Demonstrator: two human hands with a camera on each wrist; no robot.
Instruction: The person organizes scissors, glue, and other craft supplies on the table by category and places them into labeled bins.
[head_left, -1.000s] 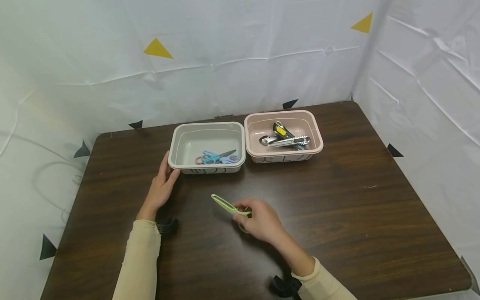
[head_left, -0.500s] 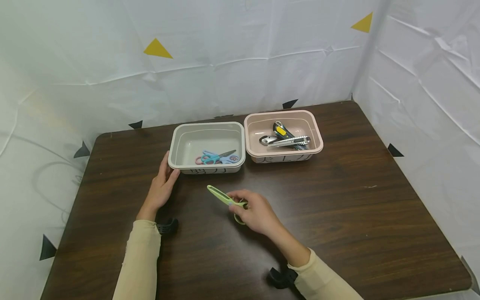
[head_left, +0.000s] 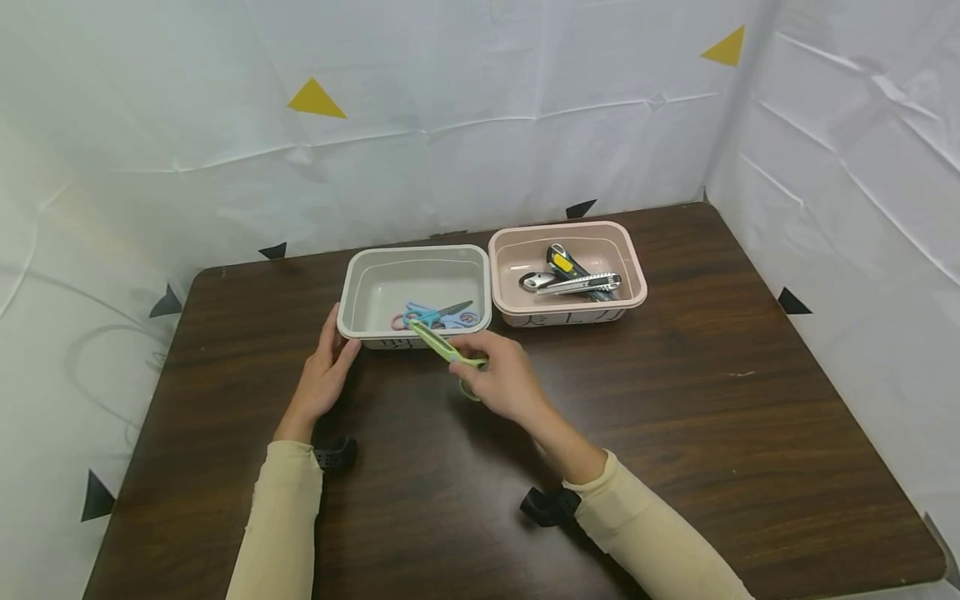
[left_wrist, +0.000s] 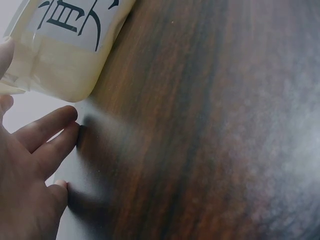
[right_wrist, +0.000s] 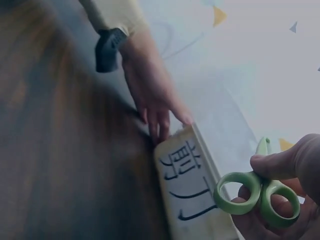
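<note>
My right hand [head_left: 498, 375] pinches a pair of green scissors [head_left: 431, 339] near the handle loops, with the blades aimed forward and left. Their tips overlap the front rim of a pale grey bin [head_left: 412, 249] in the head view. In that bin lie light blue, pink and lavender scissors [head_left: 431, 317]. The green handle loops [right_wrist: 255, 186] face the camera in the right wrist view. At the bin's front left corner, my left hand [head_left: 318, 387] has its thumb at the front wall and its fingers extended along the side. Dark writing marks the bin's front label [right_wrist: 187, 185].
A pink bin [head_left: 573, 316] stands directly right of the grey one, with several utility knives [head_left: 577, 284] in it. Both bins are near the back edge of the dark wooden table [head_left: 712, 400]. White sheeting [head_left: 487, 83] hangs behind and at the sides.
My right hand has carried the green scissors forward and slightly left, from over the table to the grey bin's front rim. My left hand and both bins have stayed in place.
</note>
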